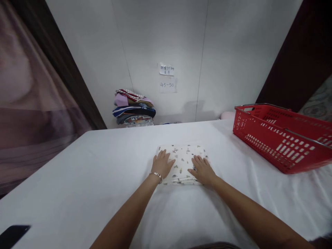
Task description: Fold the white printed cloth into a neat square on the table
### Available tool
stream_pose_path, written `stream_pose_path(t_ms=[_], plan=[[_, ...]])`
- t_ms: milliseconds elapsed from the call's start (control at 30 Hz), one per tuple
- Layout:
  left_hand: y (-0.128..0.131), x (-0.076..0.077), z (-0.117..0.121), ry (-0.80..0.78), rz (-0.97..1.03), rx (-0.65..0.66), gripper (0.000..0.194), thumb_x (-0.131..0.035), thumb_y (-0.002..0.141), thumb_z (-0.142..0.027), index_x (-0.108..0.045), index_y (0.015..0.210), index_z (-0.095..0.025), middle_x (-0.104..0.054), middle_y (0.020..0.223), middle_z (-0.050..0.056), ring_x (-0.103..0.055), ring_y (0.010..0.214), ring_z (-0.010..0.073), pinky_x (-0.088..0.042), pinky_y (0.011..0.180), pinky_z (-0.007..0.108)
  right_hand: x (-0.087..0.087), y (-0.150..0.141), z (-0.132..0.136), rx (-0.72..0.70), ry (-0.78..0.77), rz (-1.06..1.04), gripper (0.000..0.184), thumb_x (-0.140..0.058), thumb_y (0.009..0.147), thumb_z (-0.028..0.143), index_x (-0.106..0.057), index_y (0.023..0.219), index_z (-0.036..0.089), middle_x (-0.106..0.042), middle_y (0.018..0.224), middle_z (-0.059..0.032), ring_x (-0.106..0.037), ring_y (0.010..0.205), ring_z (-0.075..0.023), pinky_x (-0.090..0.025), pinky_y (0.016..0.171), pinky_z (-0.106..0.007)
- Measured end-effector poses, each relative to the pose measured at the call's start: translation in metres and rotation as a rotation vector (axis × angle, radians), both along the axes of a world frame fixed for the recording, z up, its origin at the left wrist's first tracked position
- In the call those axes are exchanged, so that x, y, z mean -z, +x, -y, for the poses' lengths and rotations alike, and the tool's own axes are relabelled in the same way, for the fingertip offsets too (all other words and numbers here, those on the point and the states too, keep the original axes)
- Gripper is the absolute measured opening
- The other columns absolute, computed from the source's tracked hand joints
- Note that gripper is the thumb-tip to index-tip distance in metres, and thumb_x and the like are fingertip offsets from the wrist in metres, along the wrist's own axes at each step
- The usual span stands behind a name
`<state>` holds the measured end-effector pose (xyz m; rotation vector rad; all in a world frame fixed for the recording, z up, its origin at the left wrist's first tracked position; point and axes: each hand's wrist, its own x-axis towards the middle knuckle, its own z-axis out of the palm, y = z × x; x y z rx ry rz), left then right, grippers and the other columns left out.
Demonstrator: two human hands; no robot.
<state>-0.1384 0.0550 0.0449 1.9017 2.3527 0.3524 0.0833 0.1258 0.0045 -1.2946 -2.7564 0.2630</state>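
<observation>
Left hand [162, 164] and right hand [204, 170]: palms down, fingers extended, grasping nothing, resting on opposite sides of the folded cloth [182, 159]. The cloth lies flat on the white table [103, 169]. Step in hand: apparently pressing folds smooth. Lifting would call for fingers beneath both side edges. Right: red basket [275, 157]. Beyond the table's far edge: clothes pile [134, 112].

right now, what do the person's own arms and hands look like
The left hand has a silvery bracelet at the wrist; the right hand shows none. Neither wears a glove, and no sleeve covers the visible left forearm or right forearm.
</observation>
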Motion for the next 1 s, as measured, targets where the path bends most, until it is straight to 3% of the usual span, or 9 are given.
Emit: stream_pose_path(t_ms=[67, 167, 300, 367, 467, 600, 733, 900, 1000], plan=[[-0.004, 0.003, -0.020, 0.033, -0.063, 0.024, 0.057, -0.027, 0.085, -0.053, -0.037, 0.132, -0.022, -0.017, 0.147, 0.005, -0.009, 0.135, 0.0230, -0.011, 0.108, 0.046, 0.001, 0.001, 0.000, 0.004, -0.013, 0.000, 0.071, -0.024, 0.084, 0.059, -0.030, 0.137, 0.012, -0.019, 0.146, -0.0132, -0.011, 0.134, -0.0281, -0.005, 0.105, -0.044], [-0.015, 0.020, -0.039, -0.075, -0.052, -0.027, 0.065, -0.025, 0.083, -0.056, -0.030, 0.136, -0.019, -0.012, 0.148, 0.007, -0.006, 0.136, 0.0249, -0.011, 0.108, 0.047, -0.002, 0.001, 0.000, 0.000, -0.065, -0.001, 0.071, -0.026, 0.084, 0.060, -0.029, 0.137, 0.014, -0.018, 0.146, -0.0124, -0.009, 0.135, -0.0276, -0.005, 0.105, -0.044], [-0.026, 0.044, -0.044, -0.138, 0.007, -0.057, 0.072, -0.018, 0.082, -0.061, -0.022, 0.139, -0.018, -0.006, 0.148, 0.006, -0.002, 0.136, 0.0248, -0.015, 0.107, 0.047, -0.016, -0.006, -0.008, 0.027, -0.162, -0.021, 0.072, -0.023, 0.084, 0.061, -0.026, 0.139, 0.016, -0.017, 0.147, -0.0115, -0.010, 0.135, -0.0265, -0.008, 0.105, -0.043], [-0.028, 0.048, -0.044, -0.127, 0.004, -0.055, 0.072, -0.017, 0.082, -0.061, -0.021, 0.140, -0.018, -0.005, 0.149, 0.006, -0.001, 0.136, 0.0245, -0.014, 0.107, 0.047, -0.022, -0.014, -0.021, 0.040, -0.132, -0.049, 0.075, -0.022, 0.083, 0.062, -0.022, 0.140, 0.014, -0.013, 0.147, -0.0115, -0.006, 0.135, -0.0251, -0.007, 0.106, -0.041], [-0.028, 0.050, -0.044, -0.123, 0.001, -0.056, 0.072, -0.018, 0.082, -0.061, -0.022, 0.139, -0.019, -0.006, 0.149, 0.006, -0.002, 0.136, 0.0248, -0.016, 0.106, 0.048, -0.022, -0.023, -0.048, 0.055, -0.042, -0.070, 0.077, -0.023, 0.083, 0.062, -0.020, 0.141, 0.011, -0.010, 0.148, -0.0109, -0.002, 0.135, -0.0240, -0.003, 0.107, -0.040], [-0.028, 0.050, -0.045, -0.123, 0.016, -0.051, 0.071, -0.018, 0.082, -0.061, -0.022, 0.139, -0.020, -0.006, 0.149, 0.005, -0.003, 0.136, 0.0247, -0.017, 0.106, 0.048, -0.003, -0.021, -0.077, 0.167, -0.064, -0.022, 0.074, -0.021, 0.085, 0.060, -0.021, 0.140, 0.011, -0.013, 0.147, -0.0113, -0.004, 0.135, -0.0245, -0.003, 0.105, -0.046], [-0.029, 0.051, -0.044, -0.120, 0.026, -0.053, 0.072, -0.019, 0.081, -0.062, -0.021, 0.139, -0.019, -0.006, 0.149, 0.005, -0.003, 0.136, 0.0240, -0.017, 0.106, 0.048, 0.012, -0.016, -0.083, 0.159, -0.055, -0.047, 0.074, -0.021, 0.084, 0.060, -0.021, 0.140, 0.012, -0.012, 0.148, -0.0097, -0.004, 0.135, -0.0238, -0.003, 0.105, -0.048], [-0.030, 0.050, -0.044, -0.096, 0.061, -0.046, 0.070, -0.022, 0.082, -0.061, -0.025, 0.138, -0.020, -0.009, 0.148, 0.005, -0.005, 0.136, 0.0246, -0.018, 0.105, 0.048, 0.011, -0.016, -0.086, 0.149, -0.111, -0.141, 0.072, -0.029, 0.084, 0.059, -0.025, 0.139, 0.014, -0.014, 0.147, -0.0095, -0.006, 0.135, -0.0241, -0.006, 0.106, -0.047], [-0.031, 0.047, -0.041, -0.023, 0.118, -0.063, 0.066, -0.027, 0.082, -0.058, -0.029, 0.136, -0.019, -0.014, 0.148, 0.006, -0.008, 0.135, 0.0239, -0.020, 0.106, 0.045, 0.010, -0.008, -0.091, 0.209, -0.147, -0.325, 0.067, -0.035, 0.084, 0.051, -0.029, 0.138, 0.012, -0.015, 0.147, -0.0096, -0.007, 0.135, -0.0218, -0.012, 0.107, -0.039]])
